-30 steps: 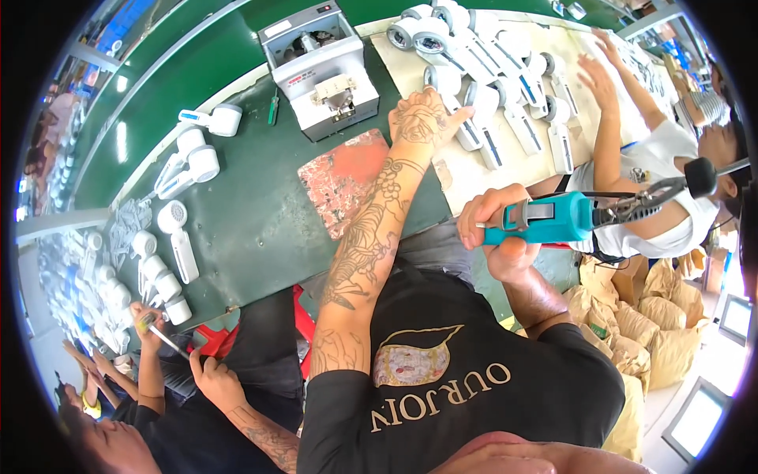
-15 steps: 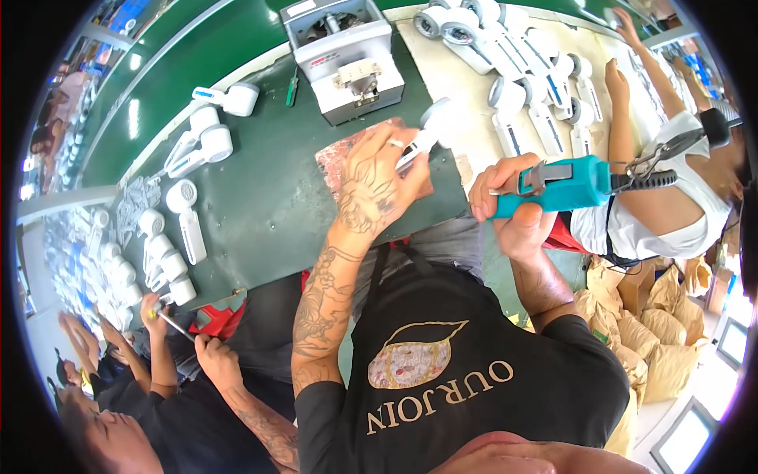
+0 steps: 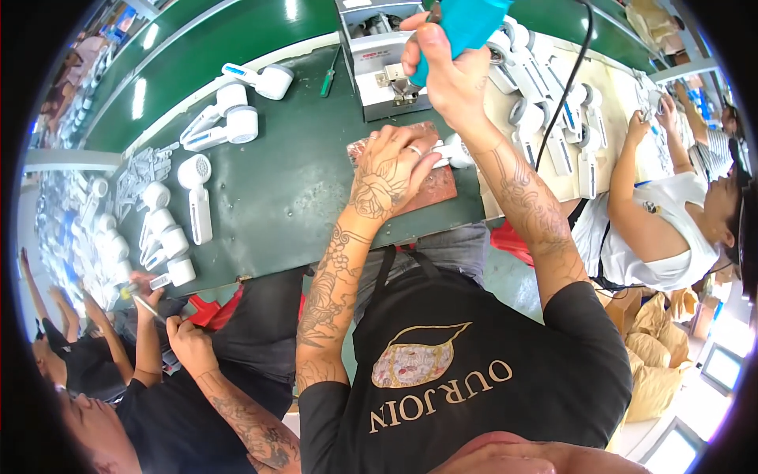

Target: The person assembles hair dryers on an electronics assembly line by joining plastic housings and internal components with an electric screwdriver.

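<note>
My left hand (image 3: pixel 392 167) is closed on a white hand-held shower head (image 3: pixel 458 152), pressing it onto a worn reddish pad (image 3: pixel 433 189) at the bench's near edge. My fingers cover most of its handle. Raised above it, my right hand (image 3: pixel 454 83) is wrapped around a teal electric screwdriver (image 3: pixel 472 28). The tool points down beside the front of a grey screw feeder (image 3: pixel 379 67); my hand and the tool's body partly cover that machine. Whether the bit touches the feeder's outlet I cannot tell.
Several white shower heads lie on the green bench (image 3: pixel 292 182) to the left, by a pile of small grey parts (image 3: pixel 142 178). A green-handled screwdriver (image 3: pixel 328 79) lies left of the feeder. More shower heads (image 3: pixel 553 126) crowd the right. A black cable (image 3: pixel 570 79) hangs there. Co-workers sit on both sides.
My right hand has swung the electric screwdriver up and left, from beside the shower head to the feeder. My left hand has lowered the shower head onto the pad. The whole view has shifted slightly.
</note>
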The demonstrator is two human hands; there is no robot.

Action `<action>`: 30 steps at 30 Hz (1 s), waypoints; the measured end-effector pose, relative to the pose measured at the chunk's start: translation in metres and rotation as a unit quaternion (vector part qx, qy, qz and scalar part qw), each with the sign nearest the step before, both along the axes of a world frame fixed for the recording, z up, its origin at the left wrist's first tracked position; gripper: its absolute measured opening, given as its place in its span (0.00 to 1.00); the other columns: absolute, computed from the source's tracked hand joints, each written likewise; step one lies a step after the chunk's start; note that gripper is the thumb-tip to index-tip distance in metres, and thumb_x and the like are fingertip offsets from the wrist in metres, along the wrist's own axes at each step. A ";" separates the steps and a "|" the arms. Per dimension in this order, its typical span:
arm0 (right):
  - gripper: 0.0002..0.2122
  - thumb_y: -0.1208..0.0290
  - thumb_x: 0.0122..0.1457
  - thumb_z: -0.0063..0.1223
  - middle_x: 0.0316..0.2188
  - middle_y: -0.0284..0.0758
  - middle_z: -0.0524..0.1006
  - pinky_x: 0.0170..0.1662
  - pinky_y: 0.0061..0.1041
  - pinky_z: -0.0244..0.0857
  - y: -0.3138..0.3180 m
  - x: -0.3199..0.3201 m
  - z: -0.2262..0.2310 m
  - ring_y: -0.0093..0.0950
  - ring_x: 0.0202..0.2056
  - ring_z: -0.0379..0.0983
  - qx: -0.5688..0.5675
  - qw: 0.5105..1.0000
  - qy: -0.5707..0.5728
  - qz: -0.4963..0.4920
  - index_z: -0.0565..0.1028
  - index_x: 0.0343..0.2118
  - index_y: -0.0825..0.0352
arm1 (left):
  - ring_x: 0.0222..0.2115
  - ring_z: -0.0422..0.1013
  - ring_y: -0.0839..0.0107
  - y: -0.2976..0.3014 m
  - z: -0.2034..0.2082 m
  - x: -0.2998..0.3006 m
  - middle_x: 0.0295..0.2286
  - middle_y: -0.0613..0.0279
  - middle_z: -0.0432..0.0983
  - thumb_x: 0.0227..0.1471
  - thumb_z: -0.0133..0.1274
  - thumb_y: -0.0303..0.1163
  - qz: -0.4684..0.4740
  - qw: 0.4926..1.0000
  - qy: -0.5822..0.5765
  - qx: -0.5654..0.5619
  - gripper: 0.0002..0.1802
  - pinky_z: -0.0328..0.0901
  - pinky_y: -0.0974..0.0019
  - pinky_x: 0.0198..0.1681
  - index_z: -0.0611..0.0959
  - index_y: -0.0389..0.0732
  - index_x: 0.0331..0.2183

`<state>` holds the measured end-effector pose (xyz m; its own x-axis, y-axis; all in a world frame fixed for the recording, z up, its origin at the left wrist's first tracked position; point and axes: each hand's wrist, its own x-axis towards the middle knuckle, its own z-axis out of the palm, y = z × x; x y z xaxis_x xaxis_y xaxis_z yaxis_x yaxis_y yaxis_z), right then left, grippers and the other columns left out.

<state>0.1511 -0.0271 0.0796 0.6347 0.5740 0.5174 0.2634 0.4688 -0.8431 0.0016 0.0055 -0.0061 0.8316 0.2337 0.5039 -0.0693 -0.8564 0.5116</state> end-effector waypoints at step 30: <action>0.19 0.57 0.65 0.59 0.21 0.32 0.71 0.26 0.25 0.64 -0.063 -0.005 -0.033 0.24 0.22 0.69 -0.098 0.994 0.049 0.021 0.71 0.36 0.73 | 0.42 0.71 0.56 -0.003 0.004 -0.001 0.39 0.57 0.77 0.53 0.61 0.52 0.014 0.998 0.051 -0.036 0.25 0.64 0.52 0.48 0.84 0.39 0.40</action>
